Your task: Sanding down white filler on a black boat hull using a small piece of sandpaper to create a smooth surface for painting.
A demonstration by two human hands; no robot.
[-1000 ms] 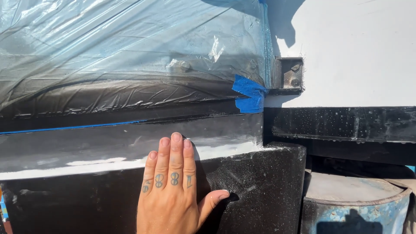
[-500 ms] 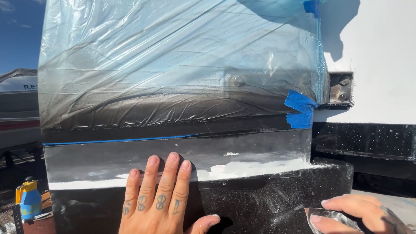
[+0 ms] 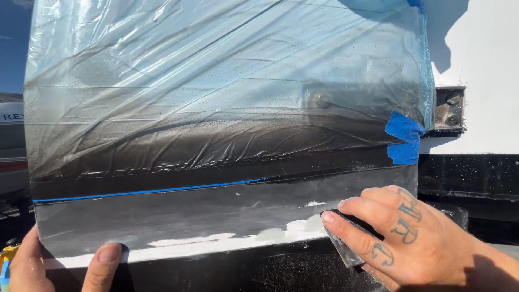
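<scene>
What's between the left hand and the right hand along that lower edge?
Head view: between the left hand and the right hand runs only the dark glossy panel, with a whitish worn strip along its bottom; nothing else lies there.

A yellow-capped blue bottle (image 3: 6, 259) peeks in at bottom left (mostly cut off).

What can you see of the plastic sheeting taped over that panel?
The plastic sheeting is thin, clear film with a bluish tint, wrinkled and glossy, speckled with fine droplets or overspray. It hangs flat over the upper panel, darker where the surface beneath is dark. Blue tape pins its right edge; a thin blue tape line runs along its lower edge. Neither hand touches it.
</scene>
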